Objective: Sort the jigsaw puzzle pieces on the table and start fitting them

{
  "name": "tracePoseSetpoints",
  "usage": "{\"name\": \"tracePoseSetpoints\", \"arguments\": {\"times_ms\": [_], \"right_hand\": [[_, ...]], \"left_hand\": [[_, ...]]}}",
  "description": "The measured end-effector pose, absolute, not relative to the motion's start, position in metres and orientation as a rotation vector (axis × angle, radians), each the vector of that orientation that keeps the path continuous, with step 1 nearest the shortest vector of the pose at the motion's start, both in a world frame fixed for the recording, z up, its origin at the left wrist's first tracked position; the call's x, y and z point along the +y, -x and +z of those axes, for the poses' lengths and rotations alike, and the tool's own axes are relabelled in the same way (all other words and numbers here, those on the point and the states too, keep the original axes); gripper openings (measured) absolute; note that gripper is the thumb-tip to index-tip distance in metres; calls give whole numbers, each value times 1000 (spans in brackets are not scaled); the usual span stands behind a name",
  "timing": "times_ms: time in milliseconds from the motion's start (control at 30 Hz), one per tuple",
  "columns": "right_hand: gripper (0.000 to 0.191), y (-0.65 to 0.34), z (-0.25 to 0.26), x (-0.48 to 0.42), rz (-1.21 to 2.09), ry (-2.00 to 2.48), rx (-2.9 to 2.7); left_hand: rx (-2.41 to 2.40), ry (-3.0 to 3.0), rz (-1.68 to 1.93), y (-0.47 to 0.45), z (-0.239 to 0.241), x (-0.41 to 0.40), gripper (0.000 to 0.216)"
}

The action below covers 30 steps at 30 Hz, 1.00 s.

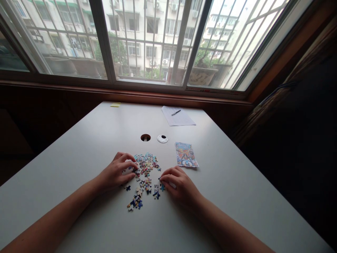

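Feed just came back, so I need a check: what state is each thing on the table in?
Puzzle pieces: loose heap, some strewn nearer.
Picture card: flat, face up.
Cable hole: open.
Hole cap: off, beside the hole.
Pen: lying on paper sheet.
Left hand: fingertips on heap.
Right hand: fingertips at heap's edge.

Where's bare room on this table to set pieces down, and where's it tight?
Bare: the table's left side, from the left hand out to the edge and up to the yellow note; the right strip beyond the picture card; the near strip below the puzzle pieces. Crowded: between that hand and the right hand, where the pieces lie.
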State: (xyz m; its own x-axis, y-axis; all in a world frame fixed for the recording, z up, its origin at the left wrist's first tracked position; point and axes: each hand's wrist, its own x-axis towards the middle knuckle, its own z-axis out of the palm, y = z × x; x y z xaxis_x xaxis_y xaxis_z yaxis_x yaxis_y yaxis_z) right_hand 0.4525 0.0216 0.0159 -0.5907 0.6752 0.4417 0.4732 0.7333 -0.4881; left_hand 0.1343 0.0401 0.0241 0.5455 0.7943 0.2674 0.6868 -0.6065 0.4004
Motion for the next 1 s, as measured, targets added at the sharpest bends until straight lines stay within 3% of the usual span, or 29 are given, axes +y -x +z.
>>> {"name": "tracePoseSetpoints", "arguments": {"times_ms": [667,1000], "right_hand": [[13,-453,16,22,398,873,-2334],[13,-453,17,22,397,867,-2339]], "left_hand": [[1018,-2548,594,-139,27,35,27],[1036,-2480,591,-136,29,38,18]]}}
